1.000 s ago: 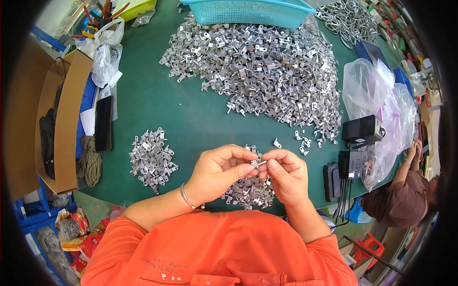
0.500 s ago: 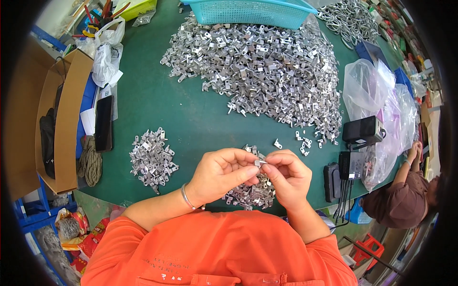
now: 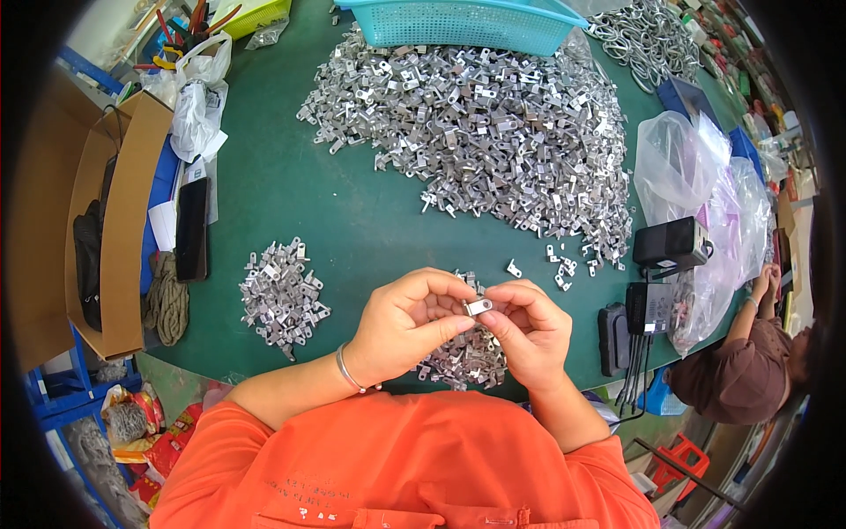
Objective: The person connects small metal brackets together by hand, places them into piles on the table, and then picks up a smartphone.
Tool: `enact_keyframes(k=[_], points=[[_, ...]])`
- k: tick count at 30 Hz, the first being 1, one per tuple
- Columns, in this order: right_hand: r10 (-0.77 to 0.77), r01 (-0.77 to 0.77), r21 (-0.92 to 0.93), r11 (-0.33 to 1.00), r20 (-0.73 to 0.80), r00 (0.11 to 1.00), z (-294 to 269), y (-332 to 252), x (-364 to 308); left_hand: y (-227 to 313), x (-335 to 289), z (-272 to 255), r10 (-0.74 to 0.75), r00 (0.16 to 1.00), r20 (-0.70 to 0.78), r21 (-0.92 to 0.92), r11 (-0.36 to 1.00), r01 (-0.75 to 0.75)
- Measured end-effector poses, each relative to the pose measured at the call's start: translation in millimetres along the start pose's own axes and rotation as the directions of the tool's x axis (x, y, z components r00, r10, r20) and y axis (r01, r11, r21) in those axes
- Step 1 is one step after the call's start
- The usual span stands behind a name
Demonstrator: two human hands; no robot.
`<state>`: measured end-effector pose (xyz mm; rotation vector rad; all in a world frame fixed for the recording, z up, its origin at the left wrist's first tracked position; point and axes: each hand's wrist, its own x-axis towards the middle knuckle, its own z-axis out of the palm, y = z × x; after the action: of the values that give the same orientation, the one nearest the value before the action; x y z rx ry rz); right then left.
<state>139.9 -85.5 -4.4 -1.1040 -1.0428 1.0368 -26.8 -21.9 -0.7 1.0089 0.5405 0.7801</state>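
Note:
Between the fingertips of both hands is a small silvery metal bracket (image 3: 478, 307) with a round hole in one end. My left hand (image 3: 410, 313) pinches it from the left with thumb and fingers, and my right hand (image 3: 527, 328) grips its right side. Directly beneath the hands lies a small pile of metal brackets (image 3: 463, 363), partly hidden by them. Left of my left hand is another small pile of brackets (image 3: 284, 298). Beyond both hands spreads a far larger heap of the same brackets (image 3: 502, 132) on the green table (image 3: 352, 229).
A blue plastic basket (image 3: 467, 25) borders the heap at the back. Metal rings (image 3: 648, 40) lie far right. Along the right stand a black box (image 3: 671, 242) and plastic bags (image 3: 679, 167). A cardboard box (image 3: 123, 229) and a phone (image 3: 191, 229) are left. Another person (image 3: 740, 366) sits at right.
The bracket has been turned between my fingers, so its flat face with the hole now shows. Both hands have shifted only slightly.

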Motion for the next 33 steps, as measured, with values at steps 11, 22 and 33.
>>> enact_keyframes(k=[11,22,33], points=[[-0.039,0.013,-0.267,0.964,-0.092,0.995,-16,1,6,-3,5,-1,0.002,0.993,-0.118,0.106,0.994,0.011],[-0.282,0.04,-0.844,0.535,-0.134,0.95,-78,-8,42,-27,15,-10,0.181,0.963,0.199,0.834,0.485,-0.263],[0.076,0.119,-0.96,0.254,0.142,0.987,-43,-4,55,-31,20,-11,0.229,0.92,0.318,0.815,0.43,-0.388]])
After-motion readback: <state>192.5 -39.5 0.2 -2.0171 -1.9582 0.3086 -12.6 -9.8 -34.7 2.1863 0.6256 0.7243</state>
